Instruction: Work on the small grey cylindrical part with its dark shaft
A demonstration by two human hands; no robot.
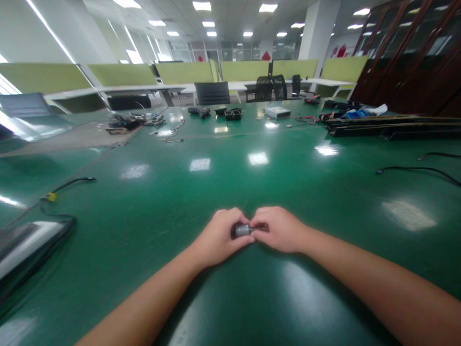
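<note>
Close to the front middle of the green table, my two hands meet around a small grey metal cylinder with a dark end. My left hand curls around it from the left, thumb below and fingers above. From the other side, my right hand pinches a thin, shaft-like part at the cylinder's right end. The cylinder lies roughly level. My fingers hide part of it, and its exact kind is too small and blurred to tell.
Green tabletop surrounds my hands. A flat device with a black cable lies at the left. Black cables lie at the right. Further back are tangled wires, a white box and long dark strips.
</note>
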